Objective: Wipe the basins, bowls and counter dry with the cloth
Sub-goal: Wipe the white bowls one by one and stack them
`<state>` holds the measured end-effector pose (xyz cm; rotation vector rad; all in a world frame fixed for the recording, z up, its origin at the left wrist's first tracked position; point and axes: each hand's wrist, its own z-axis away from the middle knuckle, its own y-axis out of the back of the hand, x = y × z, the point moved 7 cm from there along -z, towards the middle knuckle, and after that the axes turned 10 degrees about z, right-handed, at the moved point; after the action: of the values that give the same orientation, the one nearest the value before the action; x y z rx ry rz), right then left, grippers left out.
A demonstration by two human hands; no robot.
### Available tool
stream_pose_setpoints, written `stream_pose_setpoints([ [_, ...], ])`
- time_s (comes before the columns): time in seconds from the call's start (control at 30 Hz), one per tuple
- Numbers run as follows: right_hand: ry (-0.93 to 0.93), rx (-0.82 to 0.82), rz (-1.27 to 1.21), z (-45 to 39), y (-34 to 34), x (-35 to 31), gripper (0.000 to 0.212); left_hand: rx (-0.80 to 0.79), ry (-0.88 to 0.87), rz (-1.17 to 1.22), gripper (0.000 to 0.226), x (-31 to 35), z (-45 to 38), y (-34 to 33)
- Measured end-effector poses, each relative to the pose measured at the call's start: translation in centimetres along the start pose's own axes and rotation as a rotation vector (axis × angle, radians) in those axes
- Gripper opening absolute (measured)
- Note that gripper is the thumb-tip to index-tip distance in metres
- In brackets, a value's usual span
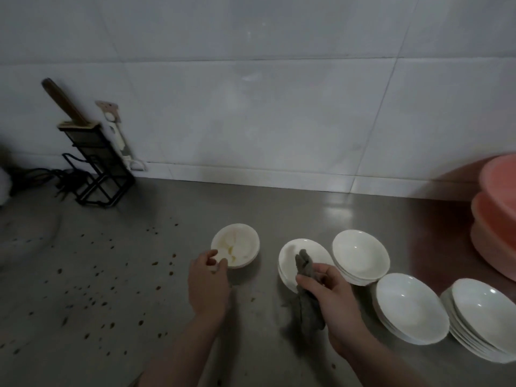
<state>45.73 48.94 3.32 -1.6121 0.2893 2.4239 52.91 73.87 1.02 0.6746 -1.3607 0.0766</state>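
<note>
My right hand (pixel 332 300) grips a grey cloth (pixel 305 308), whose upper end lies inside the top bowl of a small stack of white bowls (pixel 287 258). My left hand (pixel 208 283) touches the near rim of a single white bowl (pixel 240 247) with its fingers curled. Three more stacks of white bowls stand in a row to the right: one stack (pixel 361 256) beside the cloth, another stack (pixel 410 307) nearer, and a third stack (pixel 483 317) by the right edge. Stacked pink basins (pixel 497 219) sit at the far right. The steel counter (pixel 279 208) carries them all.
Dark droplets (pixel 92 291) speckle the counter's left half. A black knife rack (pixel 95 169) with a wooden-handled knife stands at the back left against the tiled wall, with a power strip (pixel 117 132) and black cable (pixel 42 174) beside it.
</note>
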Motion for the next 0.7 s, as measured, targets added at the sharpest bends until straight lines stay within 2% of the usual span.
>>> stream_pose_setpoints([
  [0.1, -0.005, 0.003, 0.007, -0.1, -1.7, 0.5, 0.018, -0.052, 0.085, -0.053, 0.042, -1.1, -2.5, 0.1],
  [0.23, -0.023, -0.008, -0.007, 0.1, -3.0, 1.0, 0.016, -0.078, 0.106, -0.062, 0.028, -1.3, -4.1, -0.5],
  [0.4, 0.005, 0.011, 0.012, 0.2, -3.4, 0.8, 0.014, -0.064, 0.005, -0.131, 0.013, 0.0, -4.6, -0.9],
  [0.57, -0.007, 0.021, 0.005, 0.7, -3.2, 1.1, 0.015, -0.102, -0.104, -0.166, 0.016, 1.7, -4.9, -1.6],
  [0.7, -0.009, 0.028, -0.004, 1.0, -2.9, 1.2, 0.016, -0.126, -0.055, -0.184, 0.014, 2.0, -5.5, -1.6],
])
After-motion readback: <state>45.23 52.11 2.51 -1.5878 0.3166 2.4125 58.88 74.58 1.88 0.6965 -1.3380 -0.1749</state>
